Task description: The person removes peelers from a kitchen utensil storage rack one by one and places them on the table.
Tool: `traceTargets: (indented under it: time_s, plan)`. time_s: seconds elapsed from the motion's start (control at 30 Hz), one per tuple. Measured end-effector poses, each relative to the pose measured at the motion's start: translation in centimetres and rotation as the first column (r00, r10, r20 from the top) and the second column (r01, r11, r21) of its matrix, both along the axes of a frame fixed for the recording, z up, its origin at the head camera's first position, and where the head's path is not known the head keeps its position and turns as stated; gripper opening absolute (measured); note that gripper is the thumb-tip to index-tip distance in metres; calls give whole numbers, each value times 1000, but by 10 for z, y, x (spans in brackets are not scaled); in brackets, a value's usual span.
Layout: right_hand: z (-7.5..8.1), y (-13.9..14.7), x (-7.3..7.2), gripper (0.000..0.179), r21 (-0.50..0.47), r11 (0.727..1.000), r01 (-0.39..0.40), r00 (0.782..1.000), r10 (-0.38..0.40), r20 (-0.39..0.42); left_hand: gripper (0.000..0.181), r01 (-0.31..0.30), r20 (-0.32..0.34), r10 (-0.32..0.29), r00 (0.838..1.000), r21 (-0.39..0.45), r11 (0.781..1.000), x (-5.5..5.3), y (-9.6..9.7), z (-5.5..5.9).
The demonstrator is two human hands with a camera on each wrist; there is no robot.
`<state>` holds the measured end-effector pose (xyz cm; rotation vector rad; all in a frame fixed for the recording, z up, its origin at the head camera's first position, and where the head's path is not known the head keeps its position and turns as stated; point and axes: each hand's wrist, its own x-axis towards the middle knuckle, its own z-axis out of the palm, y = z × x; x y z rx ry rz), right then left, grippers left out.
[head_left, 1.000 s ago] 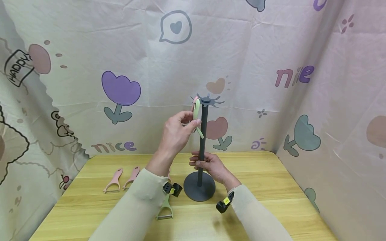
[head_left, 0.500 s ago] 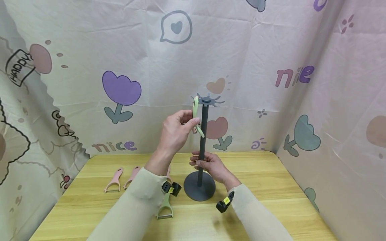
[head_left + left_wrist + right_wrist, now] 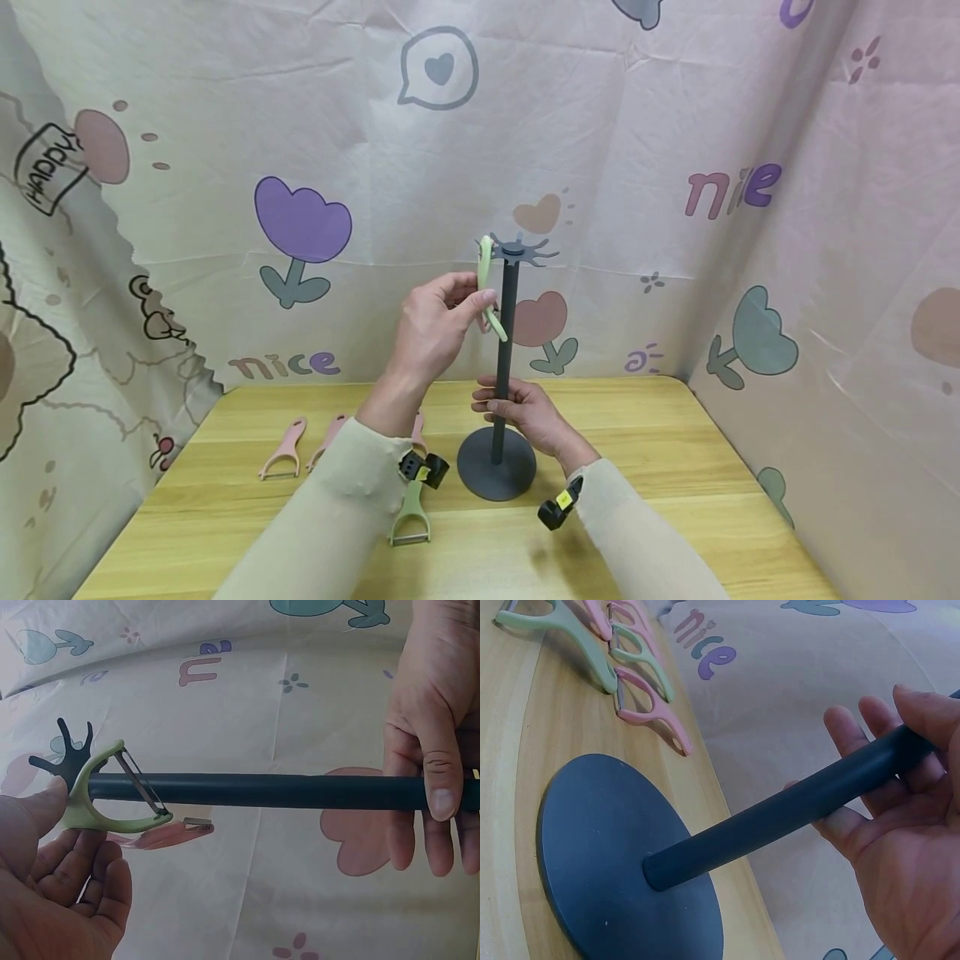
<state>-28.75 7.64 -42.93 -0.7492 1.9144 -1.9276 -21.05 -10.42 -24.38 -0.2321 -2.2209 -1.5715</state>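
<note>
My left hand (image 3: 429,327) pinches a light green Y-shaped vegetable peeler (image 3: 483,267) between thumb and fingers, handle end up, beside the hooks (image 3: 514,249) of a dark grey stand. Whether its hole is round a hook cannot be told. Just behind it is a pink peeler (image 3: 171,835), mostly hidden in the head view. My right hand (image 3: 538,419) holds the stand's pole (image 3: 780,811) low down, thumb across one side and loosely bent fingers on the other. The stand's round base (image 3: 497,475) is flat on the table.
On the wooden table (image 3: 637,483), pink peelers (image 3: 285,448) and a green peeler (image 3: 411,515) lie to the left of the base. The right wrist view shows another green peeler (image 3: 640,652) among the pink ones. A printed curtain (image 3: 375,125) hangs behind.
The left hand has shifted slightly left and up with the green peeler, which now covers more of the pink one in the head view. My right hand has stayed on the pole.
</note>
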Motion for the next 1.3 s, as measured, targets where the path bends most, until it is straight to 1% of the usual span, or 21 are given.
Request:
traceTargets:
  time_s: [0.13, 0.3, 0.5, 0.67, 0.93, 1.17, 1.3]
  plan:
    - [-1, 0, 0, 43, 0, 1000, 4, 1000, -4, 6, 33, -9, -11, 9, 1000, -4, 1000, -1, -1, 0]
    - [-2, 0, -1, 42, -6, 1000, 6, 1000, -6, 19, 31, -1, -21, 1, 1000, 9, 1000, 0, -2, 0]
    - [-4, 0, -2, 42, -6, 1000, 6, 1000, -6, 20, 31, -4, -10, 5, 1000, 25, 1000, 3, -5, 1]
    - [-4, 0, -2, 42, 4, 1000, 11, 1000, -11, 12, 32, -6, -13, 7, 1000, 30, 1000, 6, -9, 0]
    - [-2, -1, -1, 42, 8, 1000, 6, 1000, -6, 8, 32, 9, 28, -10, 1000, 49, 999, 10, -15, -4]
    - [-3, 0, -2, 42, 4, 1000, 1, 1000, -1, 11, 36, 24, 67, -24, 997, 14, 1000, 10, -19, -7]
    - [-3, 0, -2, 42, 3, 1000, 2, 1000, -2, 9, 37, 41, 81, -42, 996, 25, 999, 12, -21, -9]
